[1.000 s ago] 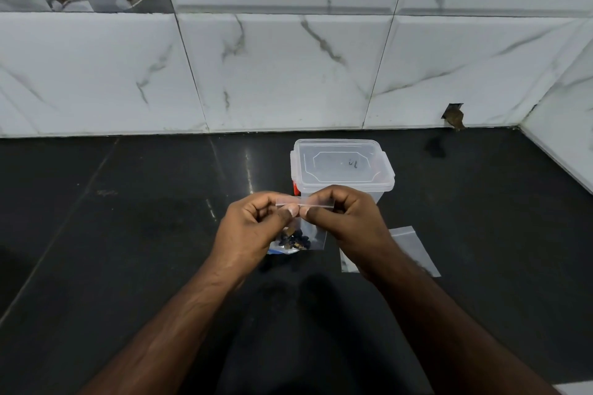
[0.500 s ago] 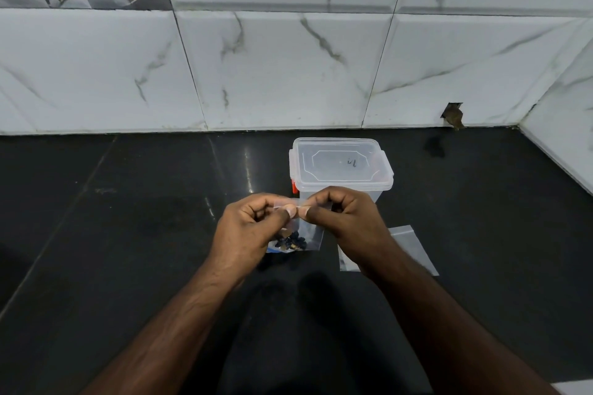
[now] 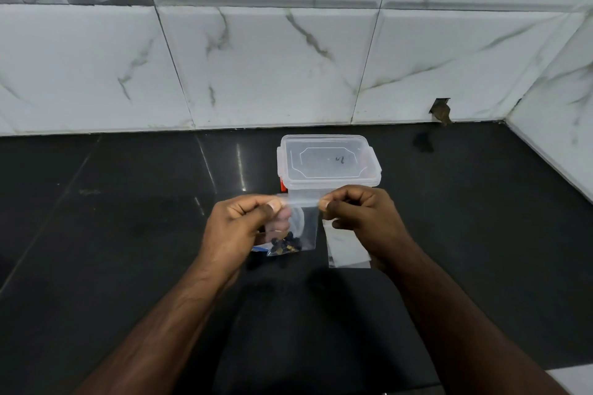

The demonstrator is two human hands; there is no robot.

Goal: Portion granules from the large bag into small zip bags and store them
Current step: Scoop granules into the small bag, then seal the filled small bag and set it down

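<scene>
1. White marble-pattern wall tiles back a dark, glossy table (image 3: pixel 96 234); all items sit near its middle, in front of the person.
2. Left hand (image 3: pixel 237 231): fingers curled, thumb and forefinger pinching the left end of the zip strip of a small zip bag (image 3: pixel 303 224).
3. Right hand (image 3: pixel 362 215): fingers curled likewise, thumb and forefinger pinching the right end of the same strip.
4. Key relation: the strip runs level, left to right, stretched straight between the two pinches. Its long axis lies across the body. The bag's pouch hangs below the strip, held above the table.
5. Granules (image 3: pixel 284 244), dark, are gathered in the bottom left corner of the pouch, below the left hand and well under the strip.
6. Whether the seal is closed along its whole length cannot be told.
7. A lidded plastic box (image 3: pixel 327 160) stands just behind the hands, lid on. An empty zip bag (image 3: pixel 348 250) lies flat on the table under the right wrist.
8. A blue-and-white edge shows below the left hand; it may be the large bag, unconfirmed.
9. Judgement: the sealing step is in hand. Storage would next require opening the box; both hands are about equally near it.
</scene>
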